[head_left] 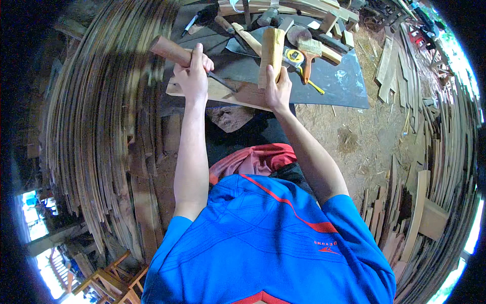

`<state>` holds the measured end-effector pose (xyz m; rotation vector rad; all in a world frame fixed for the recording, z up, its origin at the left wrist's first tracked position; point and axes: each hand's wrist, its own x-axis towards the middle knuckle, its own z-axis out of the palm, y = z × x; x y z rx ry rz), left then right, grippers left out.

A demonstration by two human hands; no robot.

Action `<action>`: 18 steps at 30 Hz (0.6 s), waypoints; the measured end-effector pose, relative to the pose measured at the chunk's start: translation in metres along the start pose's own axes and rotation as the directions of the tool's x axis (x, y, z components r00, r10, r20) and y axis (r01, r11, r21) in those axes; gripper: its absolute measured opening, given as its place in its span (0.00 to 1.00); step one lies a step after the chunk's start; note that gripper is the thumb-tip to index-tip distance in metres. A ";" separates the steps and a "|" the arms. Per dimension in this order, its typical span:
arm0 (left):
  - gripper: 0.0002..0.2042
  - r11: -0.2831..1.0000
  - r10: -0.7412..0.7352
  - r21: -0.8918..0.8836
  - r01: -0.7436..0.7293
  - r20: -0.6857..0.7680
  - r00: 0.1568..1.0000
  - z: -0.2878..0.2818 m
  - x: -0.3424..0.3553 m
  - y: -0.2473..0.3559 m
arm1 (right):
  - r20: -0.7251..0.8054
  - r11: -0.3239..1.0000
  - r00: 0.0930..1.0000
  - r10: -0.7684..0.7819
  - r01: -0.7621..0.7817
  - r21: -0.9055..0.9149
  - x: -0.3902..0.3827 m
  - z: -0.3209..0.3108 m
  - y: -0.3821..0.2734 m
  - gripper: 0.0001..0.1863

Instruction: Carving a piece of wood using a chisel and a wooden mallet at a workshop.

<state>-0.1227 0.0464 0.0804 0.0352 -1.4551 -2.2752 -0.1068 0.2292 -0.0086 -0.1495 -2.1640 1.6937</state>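
Observation:
My left hand [193,77] is closed around a chisel with a thick round brown wooden handle [172,51]. The chisel's dark metal blade [221,82] slants down to the right, its tip at a flat wooden board [248,95]. My right hand [278,92] grips a thick pale wooden club [272,44], which stands nearly upright with its broad end away from me. The club is apart from the chisel handle. The board lies along the near edge of a dark tabletop, beneath both hands; part of it is hidden by them.
Beyond my right hand, a yellow tape measure [293,57] and a flat paintbrush [310,49] lie on the dark tabletop [349,81]. Other tools and wood blocks [331,23] crowd its far side, with a marker [190,24] at far left. Long wood strips [96,116] are stacked on both sides.

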 end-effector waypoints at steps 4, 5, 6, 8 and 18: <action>0.15 0.993 0.084 0.080 -0.093 0.104 0.991 0.014 -0.002 -0.003 | -0.013 0.999 0.999 -0.037 0.037 -0.002 0.002 0.001 0.004 0.22; 0.15 0.994 0.081 0.060 -0.089 0.123 0.989 0.016 -0.001 -0.003 | -0.017 0.999 0.999 -0.049 0.049 -0.014 0.002 0.001 0.006 0.22; 0.15 0.994 0.081 0.059 -0.089 0.123 0.989 0.019 -0.002 -0.003 | -0.018 0.999 0.999 -0.049 0.049 -0.014 0.002 0.002 0.006 0.22; 0.14 0.990 0.076 0.109 -0.094 0.154 0.985 0.026 -0.004 -0.002 | -0.030 0.998 0.998 -0.060 0.060 0.002 0.001 0.002 0.006 0.23; 0.14 0.961 0.037 0.260 -0.098 0.228 0.973 0.032 0.004 -0.010 | -0.008 0.999 0.999 -0.049 0.049 -0.005 0.001 0.001 0.002 0.22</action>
